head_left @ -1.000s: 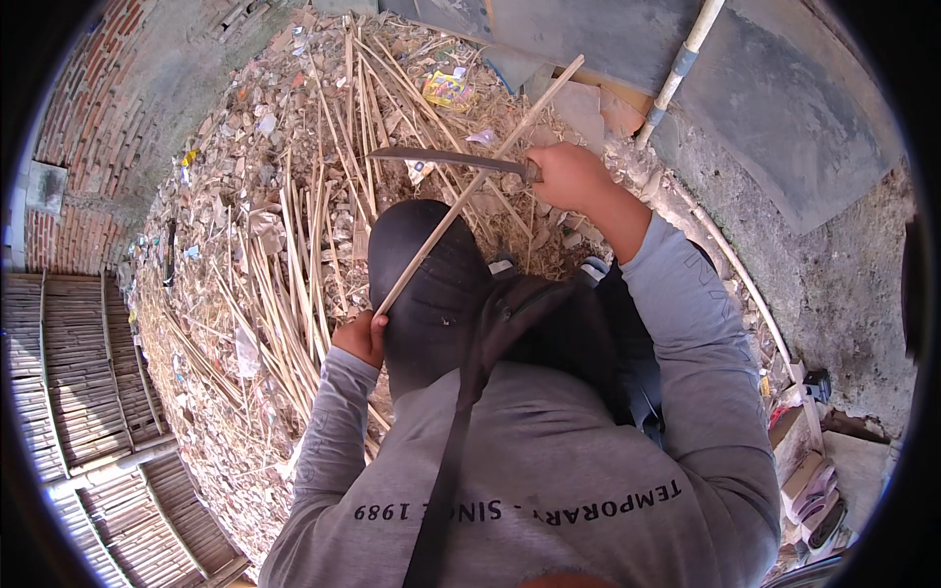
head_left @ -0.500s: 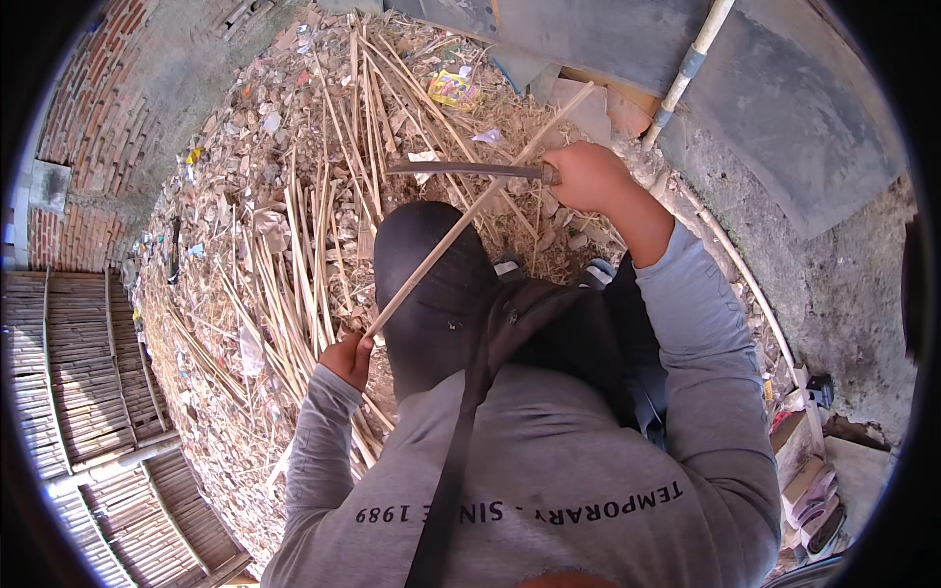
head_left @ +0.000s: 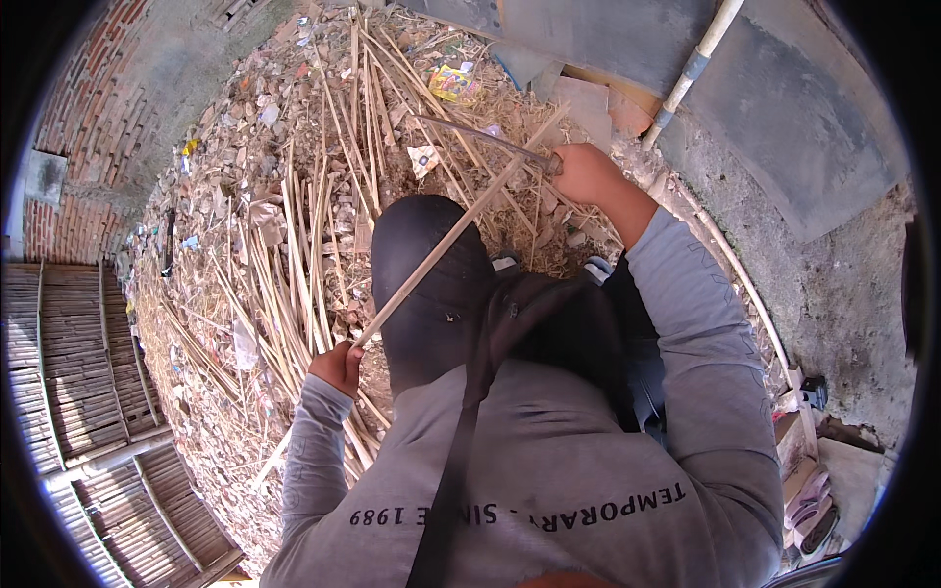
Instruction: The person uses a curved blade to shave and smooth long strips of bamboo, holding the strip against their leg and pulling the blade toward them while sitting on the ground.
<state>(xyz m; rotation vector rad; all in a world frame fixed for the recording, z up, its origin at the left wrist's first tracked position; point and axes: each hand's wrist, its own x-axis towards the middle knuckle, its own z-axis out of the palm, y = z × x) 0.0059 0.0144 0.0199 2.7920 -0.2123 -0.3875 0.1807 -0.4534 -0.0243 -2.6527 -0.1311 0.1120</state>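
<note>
The right hand [head_left: 585, 174] is closed round the handle of a knife [head_left: 470, 132], and the blade has swung from lying nearly level across the view to slanting away, its tip now farther from the body. The left hand [head_left: 336, 367] is clamped on the near end of a long pale stick [head_left: 441, 252], with thumb and fingers together, and has drawn back a little toward the body. The stick has slid back with it and slants over the dark-clad knee [head_left: 421, 223], its far end just beyond the knife. Blade and stick therefore now cross closer to that far end, so the blade's work appears to have run along the stick toward its tip; whether the edge is biting, I cannot tell. A patterned scrap [head_left: 423, 162], partly covered by the blade half a second ago, now lies clear. The loose sticks [head_left: 299, 265] on the littered ground [head_left: 221, 186] stay put.
</note>
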